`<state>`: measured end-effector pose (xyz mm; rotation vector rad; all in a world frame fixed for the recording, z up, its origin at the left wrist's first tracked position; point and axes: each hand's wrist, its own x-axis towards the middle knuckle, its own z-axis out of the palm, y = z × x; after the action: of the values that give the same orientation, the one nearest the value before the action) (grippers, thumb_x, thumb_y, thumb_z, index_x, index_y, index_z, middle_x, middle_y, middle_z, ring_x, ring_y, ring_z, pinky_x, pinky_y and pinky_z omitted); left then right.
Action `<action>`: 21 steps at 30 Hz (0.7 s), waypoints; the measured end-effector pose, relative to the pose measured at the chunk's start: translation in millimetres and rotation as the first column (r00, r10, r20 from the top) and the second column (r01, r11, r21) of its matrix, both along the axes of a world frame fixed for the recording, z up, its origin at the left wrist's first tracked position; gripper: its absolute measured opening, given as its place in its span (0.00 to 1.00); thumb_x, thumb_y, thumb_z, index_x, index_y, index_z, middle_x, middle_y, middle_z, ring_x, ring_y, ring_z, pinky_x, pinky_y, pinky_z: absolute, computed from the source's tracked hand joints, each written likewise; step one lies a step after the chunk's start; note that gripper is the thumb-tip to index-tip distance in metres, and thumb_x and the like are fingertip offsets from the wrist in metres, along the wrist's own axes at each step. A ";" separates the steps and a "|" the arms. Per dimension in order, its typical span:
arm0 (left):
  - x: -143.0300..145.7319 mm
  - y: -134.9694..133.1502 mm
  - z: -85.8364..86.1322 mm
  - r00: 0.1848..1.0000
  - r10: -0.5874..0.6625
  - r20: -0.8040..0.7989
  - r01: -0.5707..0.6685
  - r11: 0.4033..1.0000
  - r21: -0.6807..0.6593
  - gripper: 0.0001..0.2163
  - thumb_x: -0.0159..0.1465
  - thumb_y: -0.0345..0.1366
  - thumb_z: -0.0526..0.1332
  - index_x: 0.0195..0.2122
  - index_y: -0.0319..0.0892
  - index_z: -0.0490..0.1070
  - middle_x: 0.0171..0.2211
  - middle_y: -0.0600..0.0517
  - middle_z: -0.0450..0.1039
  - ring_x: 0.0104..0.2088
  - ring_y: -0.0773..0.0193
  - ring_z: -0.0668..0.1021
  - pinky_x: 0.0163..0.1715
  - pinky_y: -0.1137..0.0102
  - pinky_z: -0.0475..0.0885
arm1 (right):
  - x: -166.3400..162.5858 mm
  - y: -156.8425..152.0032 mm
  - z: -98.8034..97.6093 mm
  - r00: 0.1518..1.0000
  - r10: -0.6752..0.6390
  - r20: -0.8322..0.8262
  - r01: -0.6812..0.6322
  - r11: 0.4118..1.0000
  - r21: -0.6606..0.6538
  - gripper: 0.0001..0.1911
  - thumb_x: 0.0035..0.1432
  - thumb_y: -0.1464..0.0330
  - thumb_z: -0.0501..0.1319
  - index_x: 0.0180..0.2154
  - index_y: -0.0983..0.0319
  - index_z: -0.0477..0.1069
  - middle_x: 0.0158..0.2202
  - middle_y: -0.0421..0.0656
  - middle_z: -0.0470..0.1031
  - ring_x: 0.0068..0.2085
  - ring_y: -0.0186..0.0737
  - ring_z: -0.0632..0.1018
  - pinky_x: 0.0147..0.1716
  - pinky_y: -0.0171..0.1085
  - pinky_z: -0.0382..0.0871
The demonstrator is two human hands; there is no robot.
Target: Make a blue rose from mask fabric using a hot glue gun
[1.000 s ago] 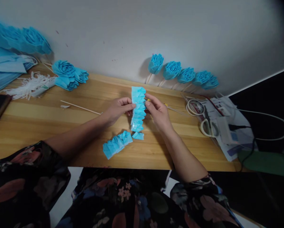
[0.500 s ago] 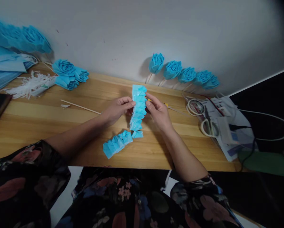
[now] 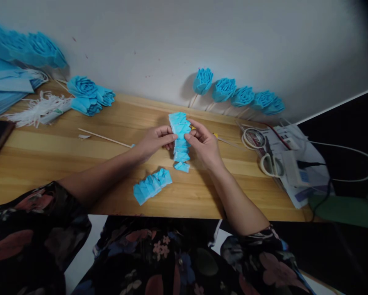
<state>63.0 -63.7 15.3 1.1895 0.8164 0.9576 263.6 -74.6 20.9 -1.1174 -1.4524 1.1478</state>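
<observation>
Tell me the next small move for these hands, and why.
I'd probably slide the right hand toward the near end of the pleated blue strip and pinch there: that hand and the left hand both grip around mid-length, leaving the near folds unheld.

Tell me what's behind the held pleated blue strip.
Around the pleated blue strip, held by the left hand and right hand, wooden table shows; whatever it directly covers cannot be seen.

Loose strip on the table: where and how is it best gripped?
Probably pinch the loose strip at its left end, from the left: it lies slantwise, that end farther from the held strip and seemingly flatter than the folds.
</observation>
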 end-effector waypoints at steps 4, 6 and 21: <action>-0.7 -0.6 1.8 0.999 0.023 -0.022 -0.022 0.999 0.039 0.13 0.61 0.44 0.72 0.29 0.41 0.73 0.25 0.54 0.75 0.27 0.68 0.75 0.34 0.70 0.72 | -1.7 -1.8 1.5 0.999 0.001 -0.032 -0.002 1.000 -0.023 0.32 0.58 0.46 0.71 0.60 0.51 0.75 0.30 0.37 0.71 0.31 0.37 0.71 0.32 0.39 0.69; -0.3 -0.6 1.9 0.999 0.009 -0.038 -0.007 0.998 0.056 0.14 0.61 0.44 0.72 0.30 0.41 0.73 0.25 0.55 0.74 0.27 0.68 0.75 0.34 0.70 0.72 | -2.9 -2.5 1.0 1.000 0.012 -0.021 -0.013 0.999 -0.037 0.37 0.55 0.45 0.73 0.62 0.50 0.73 0.29 0.36 0.71 0.30 0.37 0.70 0.31 0.39 0.69; -1.8 3.0 1.3 0.997 0.061 0.050 -0.063 0.997 0.033 0.14 0.61 0.45 0.72 0.29 0.41 0.72 0.25 0.54 0.75 0.26 0.68 0.75 0.33 0.70 0.72 | 1.1 -2.6 3.8 0.997 -0.013 -0.072 0.009 0.998 -0.058 0.38 0.61 0.43 0.67 0.67 0.50 0.69 0.33 0.38 0.76 0.32 0.37 0.75 0.33 0.39 0.73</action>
<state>61.2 -60.7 16.6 1.1721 0.8044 1.0515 264.7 -77.2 24.7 -1.1105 -1.3632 1.2166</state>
